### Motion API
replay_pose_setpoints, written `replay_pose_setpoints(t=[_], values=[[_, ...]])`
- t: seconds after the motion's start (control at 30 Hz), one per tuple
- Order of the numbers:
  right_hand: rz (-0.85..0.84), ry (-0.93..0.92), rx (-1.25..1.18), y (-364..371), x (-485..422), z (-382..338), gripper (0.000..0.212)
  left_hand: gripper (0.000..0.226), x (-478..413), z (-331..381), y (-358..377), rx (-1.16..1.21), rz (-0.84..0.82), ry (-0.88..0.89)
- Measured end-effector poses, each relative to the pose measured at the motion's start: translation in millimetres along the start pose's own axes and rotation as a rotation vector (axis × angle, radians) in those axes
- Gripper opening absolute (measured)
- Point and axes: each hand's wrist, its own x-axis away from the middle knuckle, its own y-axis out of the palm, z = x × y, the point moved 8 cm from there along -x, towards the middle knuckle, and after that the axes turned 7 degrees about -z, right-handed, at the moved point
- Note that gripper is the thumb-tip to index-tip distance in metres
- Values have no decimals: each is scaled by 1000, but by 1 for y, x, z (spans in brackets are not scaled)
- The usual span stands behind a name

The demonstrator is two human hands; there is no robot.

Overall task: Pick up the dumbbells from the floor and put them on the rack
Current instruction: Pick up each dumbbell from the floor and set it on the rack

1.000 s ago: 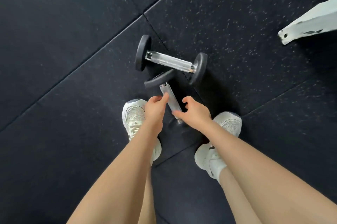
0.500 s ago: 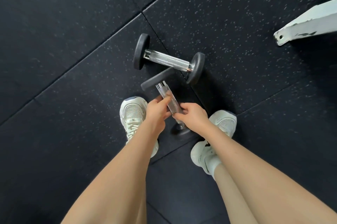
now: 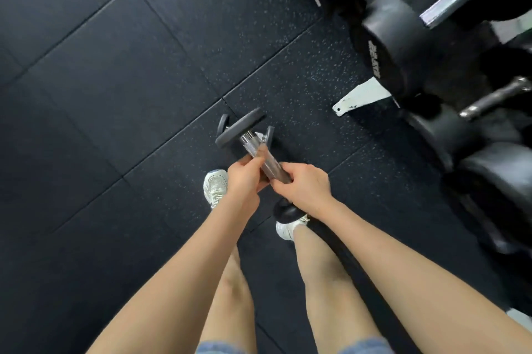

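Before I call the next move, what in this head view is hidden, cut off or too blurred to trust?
- Second dumbbell on the floor: mostly hidden behind the lifted dumbbell.
- Lifted dumbbell's handle middle: covered by left hand and right hand.
- Rack: blurred and cut off by the right edge; free slots unreadable.
- Weight markings: too blurred to read.

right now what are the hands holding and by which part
Both hands, left hand and right hand, grip one dumbbell by its metal handle, between the two end weights.

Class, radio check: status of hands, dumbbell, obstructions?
Left hand, right hand gripping lifted dumbbell. Second dumbbell on floor. Rack ahead-right, path open.
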Motion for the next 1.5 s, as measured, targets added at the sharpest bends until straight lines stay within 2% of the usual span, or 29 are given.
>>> replay_pose_setpoints(t=[0.27, 0.43, 0.57, 0.63, 0.8, 0.9, 1.07, 1.3, 1.5], values=[[237, 11, -89, -102, 160, -68, 24, 16, 167, 92, 54, -137, -194, 156], [396, 48, -224, -141, 223, -94, 26, 16, 233, 140, 81, -363, -320, 277], [502, 67, -329, -173, 252, -103, 12, 18, 268, 174, 114, -491, -399, 350], [555, 66, -376, -194, 263, -104, 12, 24, 280, 189, 135, -547, -423, 375], [649, 102, -453, -256, 281, -85, 24, 14, 301, 217, 207, -628, -484, 413], [687, 106, -498, -304, 285, -60, 22, 22, 304, 231, 266, -688, -497, 433], [756, 128, -536, -398, 276, -5, 27, 21, 301, 254, 381, -749, -522, 462], [857, 168, -618, -510, 240, 53, 31, 27, 263, 291, 526, -933, -524, 524], [865, 238, -744, -567, 184, 85, 31, 25, 229, 322, 607, -1090, -459, 593]])
